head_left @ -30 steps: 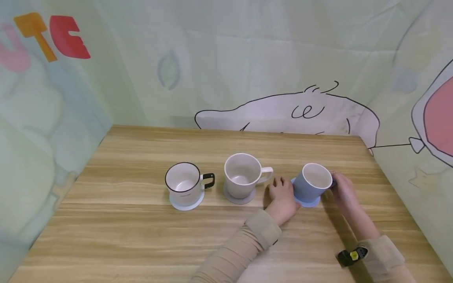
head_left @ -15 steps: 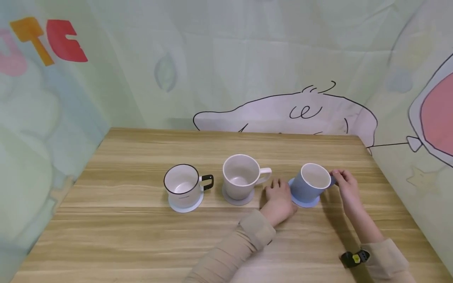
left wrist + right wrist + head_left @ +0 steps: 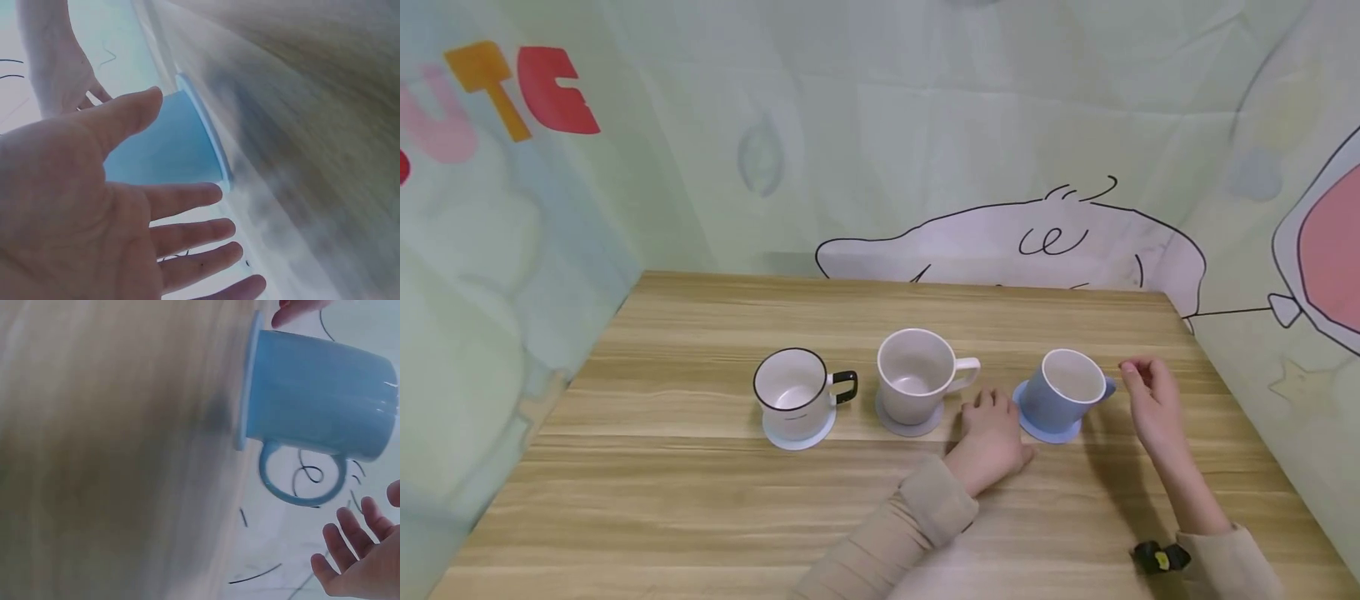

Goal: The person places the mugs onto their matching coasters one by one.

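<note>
Right hand (image 3: 1153,404) has let go of the blue mug (image 3: 1060,392): half a second ago its fingers were on the handle, now it sits apart to the right, fingers loose and holding nothing. The right wrist view confirms it: handle (image 3: 300,478) free, fingertips (image 3: 350,540) clear of it. Left hand (image 3: 992,433) has slid back a bit; it lies flat on the table (image 3: 700,500) just left of the mug, fingers straight, gripping nothing. The left wrist view shows an open palm (image 3: 69,206) facing the mug wall.

The blue mug stands upright on its blue coaster (image 3: 1051,429), toward the table's right edge, last in a row with the beige mug (image 3: 917,375) and the white black-rimmed mug (image 3: 793,392), each on a coaster. Reads as placement done, both hands backing off.

Hard to tell: whether the left fingertips still touch the coaster, as the mug hides that edge. Both wrist views are motion-blurred, so the tabletop there is just smear.
</note>
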### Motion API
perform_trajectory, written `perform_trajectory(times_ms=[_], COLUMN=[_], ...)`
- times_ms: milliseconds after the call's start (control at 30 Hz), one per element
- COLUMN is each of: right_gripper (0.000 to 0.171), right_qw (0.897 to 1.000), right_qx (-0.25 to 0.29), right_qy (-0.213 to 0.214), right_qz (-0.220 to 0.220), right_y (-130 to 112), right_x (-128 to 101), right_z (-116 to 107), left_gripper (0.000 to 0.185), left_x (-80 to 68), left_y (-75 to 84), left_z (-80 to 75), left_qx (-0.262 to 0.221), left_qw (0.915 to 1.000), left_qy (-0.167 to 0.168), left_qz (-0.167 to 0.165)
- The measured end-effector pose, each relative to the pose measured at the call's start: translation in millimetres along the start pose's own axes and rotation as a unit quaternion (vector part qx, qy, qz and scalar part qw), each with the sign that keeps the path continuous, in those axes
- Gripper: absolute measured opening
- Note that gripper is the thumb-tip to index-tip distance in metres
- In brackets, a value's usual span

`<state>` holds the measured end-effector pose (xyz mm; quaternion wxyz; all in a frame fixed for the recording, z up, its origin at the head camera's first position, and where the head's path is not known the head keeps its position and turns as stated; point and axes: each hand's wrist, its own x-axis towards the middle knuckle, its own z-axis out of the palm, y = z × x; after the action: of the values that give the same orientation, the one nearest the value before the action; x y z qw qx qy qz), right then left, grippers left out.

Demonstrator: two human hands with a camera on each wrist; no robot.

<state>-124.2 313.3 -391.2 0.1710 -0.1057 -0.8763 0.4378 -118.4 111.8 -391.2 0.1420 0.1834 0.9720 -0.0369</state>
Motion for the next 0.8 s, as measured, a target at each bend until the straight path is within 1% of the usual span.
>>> perform_trajectory(times_ms=[67,200,367,633,800], right_gripper=[0.033,0.030,0.028,0.029,0.030], right_qw=[1.000,0.997,0.992,0.981,0.973], right_qx=[-0.016,-0.031,-0.035,-0.089,-0.123], right_qy=[0.015,0.032,0.029,0.015,0.007], right_qz=[-0.017,-0.064,-0.116,-0.174,-0.196], right_y=[-2.5,-6.9,-12.3,-19.9,-24.6], right_x=[-1.8,-6.8,-15.1,-25.4,-31.8], right_z=[-1.5,-1.2,3.4,10.1,15.7], left_gripper=[0.073,0.068,0.067,0.067,0.067], left_x=[-2.6,-8.0,-15.1,-27.5,-35.3], left_y=[-1.2,-2.7,-2.9,-5.3,-8.1], left_z=[-0.2,0.2,-0.5,-6.8,-11.2], left_qx=[-0.004,-0.025,-0.046,-0.069,-0.076], left_qw=[0.9999,0.9979,0.9935,0.9874,0.9861], left_qy=[0.016,0.057,0.099,0.136,0.138], left_qz=[0.005,0.019,0.032,0.042,0.053])
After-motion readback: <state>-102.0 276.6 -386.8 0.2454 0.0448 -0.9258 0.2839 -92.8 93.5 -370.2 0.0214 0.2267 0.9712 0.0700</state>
